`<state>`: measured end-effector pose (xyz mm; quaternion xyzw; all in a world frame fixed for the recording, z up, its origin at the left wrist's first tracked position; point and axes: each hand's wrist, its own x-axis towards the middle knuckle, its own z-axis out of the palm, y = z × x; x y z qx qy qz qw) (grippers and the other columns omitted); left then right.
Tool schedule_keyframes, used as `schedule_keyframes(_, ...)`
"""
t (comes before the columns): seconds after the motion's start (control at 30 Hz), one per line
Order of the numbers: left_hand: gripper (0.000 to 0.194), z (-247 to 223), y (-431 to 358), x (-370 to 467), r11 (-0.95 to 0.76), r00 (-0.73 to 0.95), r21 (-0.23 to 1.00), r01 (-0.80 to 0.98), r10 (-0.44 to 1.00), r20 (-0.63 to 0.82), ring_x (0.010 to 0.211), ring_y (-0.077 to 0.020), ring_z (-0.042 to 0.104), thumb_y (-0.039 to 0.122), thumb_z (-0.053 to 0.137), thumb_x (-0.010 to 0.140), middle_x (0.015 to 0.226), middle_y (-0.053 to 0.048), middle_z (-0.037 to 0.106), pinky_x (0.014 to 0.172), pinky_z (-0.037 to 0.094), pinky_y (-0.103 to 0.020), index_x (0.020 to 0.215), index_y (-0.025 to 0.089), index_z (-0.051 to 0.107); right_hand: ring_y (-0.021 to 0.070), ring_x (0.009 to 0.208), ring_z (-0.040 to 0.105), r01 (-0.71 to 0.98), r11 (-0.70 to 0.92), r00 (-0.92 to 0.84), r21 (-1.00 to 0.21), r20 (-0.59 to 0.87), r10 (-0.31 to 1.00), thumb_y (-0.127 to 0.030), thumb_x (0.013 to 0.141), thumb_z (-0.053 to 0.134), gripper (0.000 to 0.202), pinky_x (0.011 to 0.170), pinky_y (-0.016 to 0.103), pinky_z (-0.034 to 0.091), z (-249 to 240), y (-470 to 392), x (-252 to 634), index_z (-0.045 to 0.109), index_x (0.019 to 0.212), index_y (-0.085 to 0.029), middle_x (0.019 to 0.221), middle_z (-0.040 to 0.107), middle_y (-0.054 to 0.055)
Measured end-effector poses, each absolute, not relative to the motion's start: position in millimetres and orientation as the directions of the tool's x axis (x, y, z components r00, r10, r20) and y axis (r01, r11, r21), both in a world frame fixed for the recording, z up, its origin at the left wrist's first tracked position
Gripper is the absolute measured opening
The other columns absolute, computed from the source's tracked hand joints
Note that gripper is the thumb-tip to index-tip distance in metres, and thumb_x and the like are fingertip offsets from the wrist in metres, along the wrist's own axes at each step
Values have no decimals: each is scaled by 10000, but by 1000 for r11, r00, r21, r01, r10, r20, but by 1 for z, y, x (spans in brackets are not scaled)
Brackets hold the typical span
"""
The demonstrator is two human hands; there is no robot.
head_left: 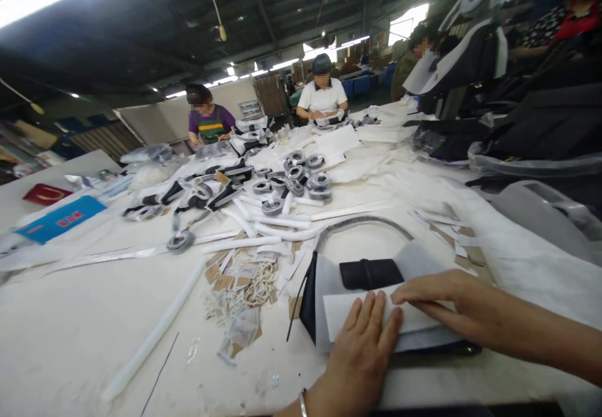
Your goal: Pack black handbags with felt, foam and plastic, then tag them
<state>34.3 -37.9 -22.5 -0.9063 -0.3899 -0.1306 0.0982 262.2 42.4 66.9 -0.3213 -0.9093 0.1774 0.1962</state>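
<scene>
Toward the near side of the tabletop [70, 323], the black bag [371, 273] lies with its handle [364, 219] arching away from us; our left hand [360, 354] is laid flat and open on the white sheet [336, 313] across the bag; our right hand [463, 304] reaches over the sheet's upper edge, though we cannot tell whether it pinches anything; we would do well to press evenly, smooth outward from the middle, and hold the bag steady so no creases form.

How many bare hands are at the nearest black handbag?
2: the bare left hand rests on the white rectangular sheet over the black handbag; the bare right hand is at the sheet, farther right.
</scene>
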Motion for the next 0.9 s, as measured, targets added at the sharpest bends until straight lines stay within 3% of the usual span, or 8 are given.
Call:
schedule_keyframes(0.1, 590, -15, -38, 34, -670, 653, -78, 738, 679, 335, 1495, -306, 218, 205, 388, 1015, 1616, -173, 252, 1194, 315, -424, 1566, 120, 197, 197, 1040, 697, 468, 729, -757, -498, 199, 622, -290, 997, 473, 298, 931, 285, 535, 87, 80, 206, 718, 1165, -281, 1130, 749, 29)
schedule_keyframes(0.2, 558, -17, -37, 34, -655, 640, -106, 748, 671, 374, 1489, -299, 244, 239, 396, 1024, 1604, -166, 287, 1190, 328, -406, 1550, 117, 257, 232, 1133, 641, 517, 790, -810, -330, 109, 576, -247, 999, 486, 303, 994, 349, 488, 82, 124, 131, 671, 1235, -210, 1228, 697, 90)
schedule_keyframes(0.3, 524, -25, -35, 36, -630, 621, -145, 763, 651, 437, 1471, -289, 297, 257, 400, 1027, 1583, -154, 341, 1178, 352, -394, 1531, 136, 317, 262, 1165, 609, 580, 771, -791, -263, 44, 610, -251, 965, 589, 297, 1010, 416, 479, 60, 161, 66, 643, 1239, -151, 1244, 662, 145)
schedule_keyframes(0.47, 484, -36, -32, 40, -582, 590, -200, 788, 623, 513, 1442, -267, 366, 293, 404, 1025, 1533, -135, 435, 1146, 399, -377, 1492, 167, 401, 232, 1052, 639, 656, 725, -744, -208, -19, 668, -339, 957, 630, 313, 905, 461, 545, 34, 189, 16, 611, 1209, -156, 1207, 634, 88)
schedule_keyframes(0.63, 444, -35, -29, 44, -578, 581, -197, 792, 614, 534, 1384, -265, 460, 290, 396, 1025, 1485, -117, 504, 1115, 436, -382, 1450, 183, 464, 255, 1110, 627, 665, 698, -696, -265, 117, 708, -313, 966, 597, 368, 956, 459, 511, 60, 190, 26, 571, 1298, -156, 1255, 636, 115)
schedule_keyframes(0.77, 403, -19, -24, 47, -628, 633, -188, 755, 626, 455, 1250, -322, 593, 259, 381, 1029, 1389, -163, 591, 995, 534, -427, 1392, 132, 502, 231, 1129, 628, 648, 678, -632, -347, 253, 733, -265, 979, 497, 430, 972, 331, 483, 115, 169, 77, 515, 1393, -149, 1305, 645, 105)
schedule_keyframes(0.83, 387, -7, -19, 45, -668, 664, -141, 731, 647, 374, 1223, -332, 612, 224, 397, 1020, 1367, -185, 603, 964, 556, -426, 1375, 106, 498, 202, 1163, 612, 614, 691, -629, -381, 293, 720, -315, 977, 501, 439, 990, 295, 469, 142, 146, 124, 519, 1402, -205, 1344, 627, 45)
schedule_keyframes(0.9, 411, 6, -13, 41, -703, 682, -46, 710, 669, 295, 1265, -326, 580, 167, 430, 992, 1408, -204, 561, 996, 539, -423, 1396, 95, 461, 226, 1185, 604, 502, 756, -660, -419, 379, 649, -369, 955, 542, 404, 1032, 332, 455, 162, 113, 178, 600, 1327, -221, 1299, 650, 38)
